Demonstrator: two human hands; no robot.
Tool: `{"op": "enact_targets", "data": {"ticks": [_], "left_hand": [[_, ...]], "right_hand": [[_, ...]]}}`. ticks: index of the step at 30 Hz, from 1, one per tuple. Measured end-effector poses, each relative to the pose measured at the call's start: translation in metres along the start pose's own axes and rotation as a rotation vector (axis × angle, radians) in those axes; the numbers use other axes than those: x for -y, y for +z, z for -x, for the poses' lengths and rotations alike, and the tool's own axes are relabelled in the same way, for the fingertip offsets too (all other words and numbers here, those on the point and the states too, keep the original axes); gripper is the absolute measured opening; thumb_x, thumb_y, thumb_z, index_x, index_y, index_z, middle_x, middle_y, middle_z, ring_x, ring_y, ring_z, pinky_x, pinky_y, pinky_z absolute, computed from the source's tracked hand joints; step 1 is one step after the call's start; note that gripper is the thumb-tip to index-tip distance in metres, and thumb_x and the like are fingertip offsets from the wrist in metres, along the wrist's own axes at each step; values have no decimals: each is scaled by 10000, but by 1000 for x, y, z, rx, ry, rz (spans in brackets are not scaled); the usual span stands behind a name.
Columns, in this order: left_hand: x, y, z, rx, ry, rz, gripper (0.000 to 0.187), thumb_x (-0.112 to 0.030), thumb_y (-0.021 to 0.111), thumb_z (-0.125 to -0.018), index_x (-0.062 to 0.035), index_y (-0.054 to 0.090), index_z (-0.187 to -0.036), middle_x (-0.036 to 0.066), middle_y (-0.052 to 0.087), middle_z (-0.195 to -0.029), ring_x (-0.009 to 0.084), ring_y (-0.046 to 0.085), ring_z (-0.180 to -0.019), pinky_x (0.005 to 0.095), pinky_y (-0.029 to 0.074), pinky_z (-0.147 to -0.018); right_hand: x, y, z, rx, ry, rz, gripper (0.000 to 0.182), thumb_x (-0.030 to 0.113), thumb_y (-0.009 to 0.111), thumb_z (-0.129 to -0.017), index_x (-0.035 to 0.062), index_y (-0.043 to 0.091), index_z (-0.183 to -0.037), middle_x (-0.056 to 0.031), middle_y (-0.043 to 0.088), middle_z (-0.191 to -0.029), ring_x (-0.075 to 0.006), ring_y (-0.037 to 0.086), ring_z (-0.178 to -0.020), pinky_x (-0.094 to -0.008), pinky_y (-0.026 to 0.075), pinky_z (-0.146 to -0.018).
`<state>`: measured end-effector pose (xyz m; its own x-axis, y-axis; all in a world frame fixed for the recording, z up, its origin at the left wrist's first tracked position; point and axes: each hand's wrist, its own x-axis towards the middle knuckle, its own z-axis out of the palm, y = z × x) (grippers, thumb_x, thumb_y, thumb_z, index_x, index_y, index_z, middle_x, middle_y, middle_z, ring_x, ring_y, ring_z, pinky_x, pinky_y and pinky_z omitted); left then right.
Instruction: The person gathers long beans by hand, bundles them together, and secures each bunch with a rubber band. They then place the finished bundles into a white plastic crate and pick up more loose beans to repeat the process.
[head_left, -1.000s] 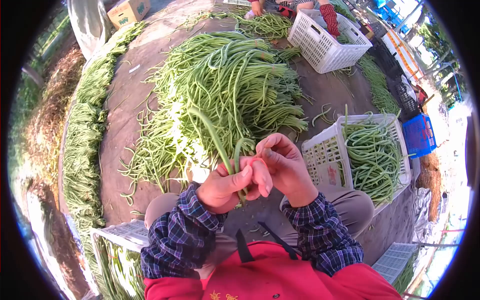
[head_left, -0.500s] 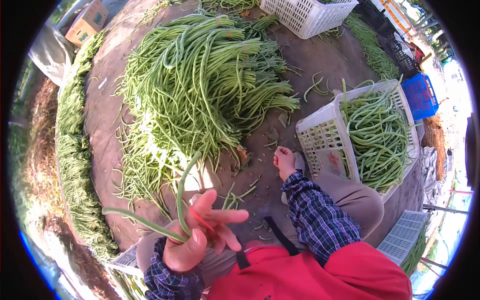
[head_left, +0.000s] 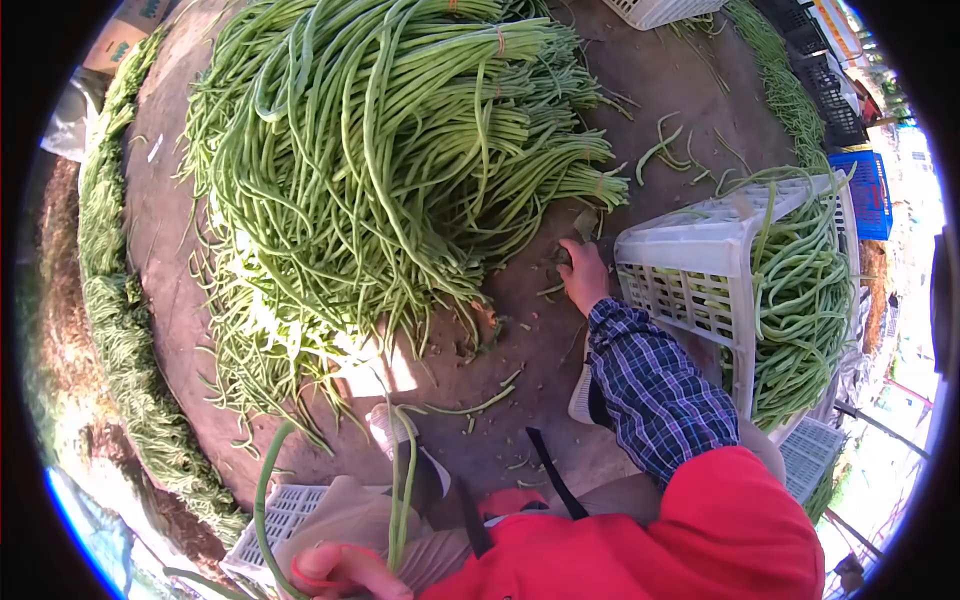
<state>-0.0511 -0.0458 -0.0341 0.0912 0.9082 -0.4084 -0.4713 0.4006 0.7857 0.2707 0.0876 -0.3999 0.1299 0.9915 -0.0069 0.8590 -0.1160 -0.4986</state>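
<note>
At the bottom edge, my left hand is closed around a few long green beans, which stick up past it. A red rubber band loops over its fingers, and the lower part of that hand is cut off by the frame. My right hand is stretched down to the floor, between the big heap of long beans and the white crate. Its thumb and index finger look apart, beside a scrap of dry leaf. Several bundles in the heap carry rubber bands.
Long beans fill the white crate, which tilts beside my right knee. A row of beans runs along the left edge of the brown ground sheet. Another white crate stands at the back, and a blue crate at right.
My left hand has dropped toward the bottom edge with its beans. My right hand has reached forward to the floor. The view has shifted, so the heap appears higher and nearer.
</note>
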Motion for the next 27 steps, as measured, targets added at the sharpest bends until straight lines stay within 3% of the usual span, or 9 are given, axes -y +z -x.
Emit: {"op": "enact_targets", "data": {"ticks": [5, 10, 12, 14, 15, 17, 19, 21, 27], "left_hand": [[0, -2, -12, 1, 3, -59, 501, -360, 436, -903, -73, 351, -1304, 146, 530, -872, 121, 480, -558, 196, 420, -513], [2, 7, -21, 32, -12, -66, 484, -360, 439, -901, -73, 377, -1286, 149, 531, -850, 124, 473, -551, 189, 406, -498], [4, 11, -21, 57, -14, -77, 479, -361, 441, -900, -74, 386, -1280, 148, 532, -841, 124, 469, -546, 187, 400, -491], [5, 13, -21, 43, 8, -76, 468, -363, 441, -900, -73, 402, -1266, 142, 535, -828, 122, 458, -536, 182, 388, -480], [6, 14, -20, 46, 6, -75, 468, -363, 441, -900, -73, 402, -1266, 142, 535, -828, 122, 458, -536, 182, 388, -480], [6, 13, -18, 35, 32, -84, 458, -357, 446, -899, -73, 411, -1257, 141, 536, -818, 116, 447, -524, 181, 385, -479], [4, 12, -18, 34, 29, -78, 460, -352, 447, -899, -74, 404, -1262, 133, 537, -800, 112, 442, -519, 180, 377, -474], [3, 11, -17, 34, 29, -68, 461, -348, 448, -899, -74, 396, -1266, 125, 538, -782, 109, 437, -514, 179, 369, -469], [0, 10, -24, -38, -16, -160, 505, -347, 446, -899, -59, 344, -1301, 54, 524, -643, 96, 414, -493, 199, 340, -462]], "right_hand": [[-7, -10, -2, 89, -237, 20, 176, 34, 628, -669, 96, 586, -829, -103, 518, -783, -321, 524, -758, -389, 442, -632], [12, -12, 51, 156, -160, -152, 85, 65, 605, -680, 80, 550, -743, -104, 514, -747, -309, 530, -733, -388, 441, -624], [19, -12, 95, 603, -281, -229, 78, 117, 593, -694, 79, 574, -759, -102, 554, -744, -293, 553, -752, -374, 447, -636], [28, -18, 113, 1293, -362, -174, 142, 184, 607, -735, 59, 595, -801, -101, 584, -704, -253, 576, -691, -325, 453, -619], [30, -23, 109, 1292, -358, -173, 142, 184, 607, -735, 59, 595, -801, -101, 584, -704, -253, 576, -691, -325, 453, -619], [35, -28, 86, 1222, 188, -410, 186, 201, 627, -758, 30, 605, -827, -79, 601, -672, -168, 573, -619, -291, 446, -574], [11, -15, 62, 429, 334, -553, 254, 253, 641, -748, 5, 593, -772, -76, 587, -634, -155, 580, -574, -305, 459, -572], [-10, -12, 34, 72, 339, -435, 266, 253, 668, -724, 2, 589, -766, -100, 593, -637, -181, 587, -594, -309, 459, -575], [-10, -1, -4, 185, 510, -174, 306, 303, 669, -715, 12, 590, -766, -130, 605, -680, -261, 589, -640, -337, 458, -594]]}}
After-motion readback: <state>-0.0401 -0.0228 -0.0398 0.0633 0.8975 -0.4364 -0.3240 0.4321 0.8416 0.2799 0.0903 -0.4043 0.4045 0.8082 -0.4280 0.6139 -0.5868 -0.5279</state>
